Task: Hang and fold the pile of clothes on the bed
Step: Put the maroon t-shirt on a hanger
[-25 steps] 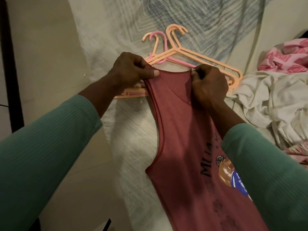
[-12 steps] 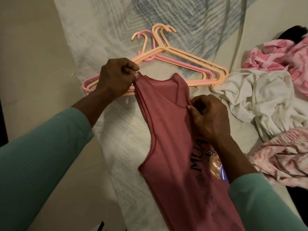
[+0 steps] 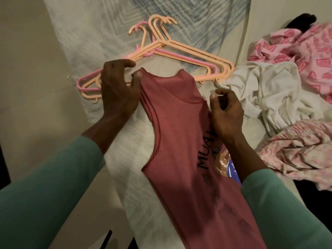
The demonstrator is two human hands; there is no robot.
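A dusty-red tank top [image 3: 176, 126] with black lettering and a printed figure lies folded lengthwise on the bed, straps pointing away from me. My left hand [image 3: 117, 90] rests palm down at its left strap, with the thumb on the strap tip and the fingers spread over the hangers. My right hand [image 3: 226, 112] sits at the top's right edge by the neckline, its fingers loosely curled with nothing visibly pinched. Several peach and pink plastic hangers [image 3: 181, 53] lie in a stack just beyond the top.
A crumpled white garment [image 3: 269, 94] lies to the right, with pink patterned clothes [image 3: 305, 51] behind it and a pale pink floral piece [image 3: 301, 151] nearer me. The bed sheet [image 3: 86, 38] ends at the left, where the floor shows.
The tank top has come down flat onto the bed. My left hand loosened its grip on the strap, and my right hand slid off the neckline to the right edge.
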